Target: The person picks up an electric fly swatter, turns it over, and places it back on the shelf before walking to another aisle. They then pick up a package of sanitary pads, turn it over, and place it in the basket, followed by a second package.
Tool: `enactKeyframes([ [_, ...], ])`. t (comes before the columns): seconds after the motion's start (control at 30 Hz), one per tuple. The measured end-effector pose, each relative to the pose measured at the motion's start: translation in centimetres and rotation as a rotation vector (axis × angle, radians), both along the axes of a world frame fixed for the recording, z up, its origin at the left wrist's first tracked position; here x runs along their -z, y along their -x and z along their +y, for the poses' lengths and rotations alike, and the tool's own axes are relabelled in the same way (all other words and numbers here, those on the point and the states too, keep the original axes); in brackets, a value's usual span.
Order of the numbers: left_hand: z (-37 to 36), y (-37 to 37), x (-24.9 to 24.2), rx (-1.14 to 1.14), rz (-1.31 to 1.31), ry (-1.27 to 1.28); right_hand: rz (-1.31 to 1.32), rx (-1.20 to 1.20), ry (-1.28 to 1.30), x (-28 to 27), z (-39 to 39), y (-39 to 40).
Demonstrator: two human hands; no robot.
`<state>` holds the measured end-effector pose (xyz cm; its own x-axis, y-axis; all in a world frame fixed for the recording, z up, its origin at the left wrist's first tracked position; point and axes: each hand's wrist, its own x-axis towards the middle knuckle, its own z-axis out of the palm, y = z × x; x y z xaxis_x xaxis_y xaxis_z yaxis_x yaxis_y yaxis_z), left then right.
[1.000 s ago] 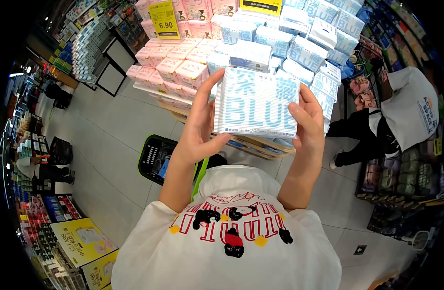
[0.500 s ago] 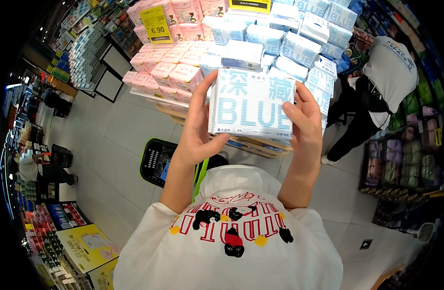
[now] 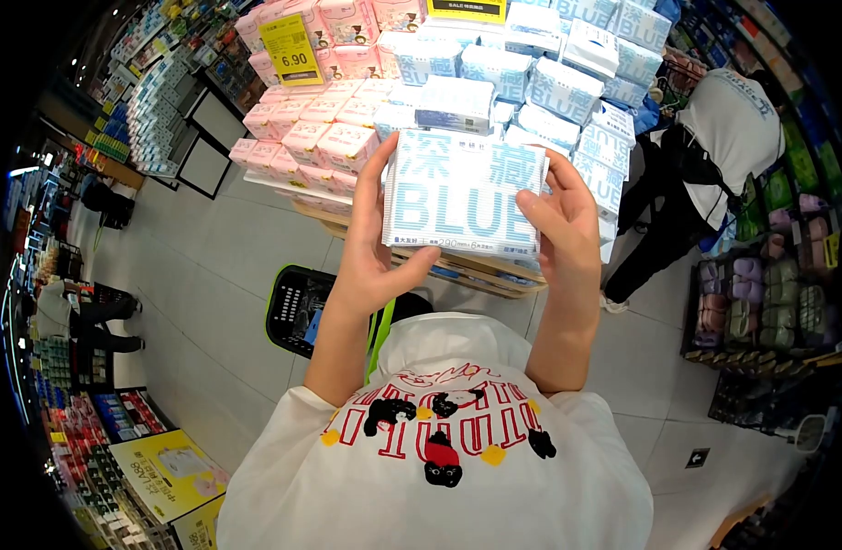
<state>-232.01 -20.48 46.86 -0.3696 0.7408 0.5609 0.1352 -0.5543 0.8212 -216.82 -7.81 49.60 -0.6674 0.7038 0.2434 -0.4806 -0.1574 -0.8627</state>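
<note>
I hold a rectangular tissue pack (image 3: 465, 194), soft plastic wrap printed with pale blue "BLUE" lettering, raised at chest height in front of me. My left hand (image 3: 370, 247) clamps its 9 o'clock edge, thumb under the bottom corner; my right hand (image 3: 558, 229) presses the 3 o'clock edge, fingers spread on the face. At 12 o'clock rises a stack of matching blue packs (image 3: 567, 64); at 11 o'clock, pink packs (image 3: 315, 137). A black mesh basket (image 3: 297, 307) sits on glossy floor tiles at 7 o'clock.
</note>
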Motion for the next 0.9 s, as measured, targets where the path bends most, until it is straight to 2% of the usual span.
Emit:
enactKeyframes([
  [0.37,-0.09,0.17,0.31,-0.010,0.014,0.016,0.010,-0.008,-0.004,0.25,-0.26,0.13],
  [0.73,-0.60,0.24,0.09,-0.101,0.194,-0.031,0.044,-0.035,-0.096,0.28,-0.25,0.33],
  [0.9,-0.32,-0.02,0.41,-0.143,0.192,-0.018,0.055,-0.035,-0.118,0.03,-0.46,0.27],
])
